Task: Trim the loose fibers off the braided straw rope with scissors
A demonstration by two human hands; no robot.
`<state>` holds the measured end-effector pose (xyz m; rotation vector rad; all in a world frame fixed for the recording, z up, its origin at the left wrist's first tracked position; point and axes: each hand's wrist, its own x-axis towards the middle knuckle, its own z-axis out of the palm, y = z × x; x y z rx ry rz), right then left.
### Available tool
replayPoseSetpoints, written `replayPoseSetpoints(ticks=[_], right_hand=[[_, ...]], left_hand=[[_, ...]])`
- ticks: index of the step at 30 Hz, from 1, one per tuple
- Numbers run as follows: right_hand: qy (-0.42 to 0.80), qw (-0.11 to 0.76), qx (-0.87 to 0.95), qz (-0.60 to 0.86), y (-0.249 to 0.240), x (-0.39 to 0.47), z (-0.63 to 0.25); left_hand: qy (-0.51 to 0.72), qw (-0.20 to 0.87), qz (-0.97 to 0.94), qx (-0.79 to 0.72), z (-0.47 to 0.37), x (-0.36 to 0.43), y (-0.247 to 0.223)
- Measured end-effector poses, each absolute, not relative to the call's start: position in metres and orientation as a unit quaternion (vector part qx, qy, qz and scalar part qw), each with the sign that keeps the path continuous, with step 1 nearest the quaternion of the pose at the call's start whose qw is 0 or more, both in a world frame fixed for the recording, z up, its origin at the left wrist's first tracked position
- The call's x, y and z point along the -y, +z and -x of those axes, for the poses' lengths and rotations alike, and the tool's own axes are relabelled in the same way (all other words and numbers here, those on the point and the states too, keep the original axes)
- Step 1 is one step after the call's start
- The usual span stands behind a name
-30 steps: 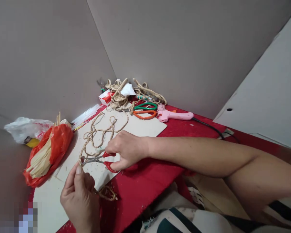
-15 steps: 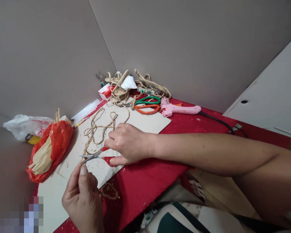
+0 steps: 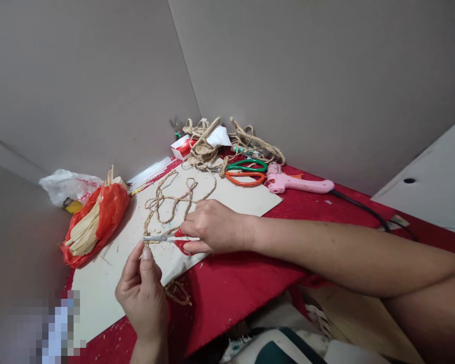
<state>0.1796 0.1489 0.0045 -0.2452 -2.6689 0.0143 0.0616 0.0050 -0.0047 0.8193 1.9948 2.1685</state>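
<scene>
Between the thumb and forefinger of my left hand is pinched a braided straw cord. Its length runs up from the fingertips and lies in loose loops on a white board. My right hand is closed round the red handles of small scissors. Their blades look nearly closed and lie across the cord just above my left fingertips. A further loop of braided cord shows beside my left hand, over the red cloth. I cannot tell whether it joins the held cord.
A red plastic bag of straw strips lies at the left, before a clear bag. Toward the corner are heaped cord, scissors with green and orange handles and a pink glue gun with a black cable. Grey walls stand behind.
The scissor blades, apart before, have come together at the cord. My view has shifted, so everything sits further right in the picture. My left hand keeps its pinch.
</scene>
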Motion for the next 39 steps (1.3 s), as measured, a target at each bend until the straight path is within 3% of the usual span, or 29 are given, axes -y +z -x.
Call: replayPoseSetpoints(ticks=[21,24,27,32,35,39], right_hand=[[0.049,0.217,0.963,0.149,0.01,-0.151,-0.178],[0.135,0.265,0.935,0.193,0.01,-0.157,-0.177],[0.318,0.325,0.872,0.181,0.008,-0.158,-0.173],[0.666,0.233,0.7,0.114,0.003,-0.149,-0.16],[0.77,0.207,0.596,0.095,-0.001,-0.143,-0.154],[0.807,0.269,0.52,0.077,-0.003,-0.143,-0.15]], left_hand=[[0.692,0.037,-0.284,-0.662,-0.056,-0.005,-0.01],[0.7,0.053,-0.285,-0.653,-0.056,-0.005,-0.009],[0.71,0.091,-0.289,-0.636,-0.056,-0.006,-0.007],[0.705,0.201,-0.307,-0.607,-0.055,-0.008,-0.008],[0.685,0.246,-0.318,-0.607,-0.056,-0.009,-0.012],[0.667,0.289,-0.325,-0.605,-0.058,-0.011,-0.012]])
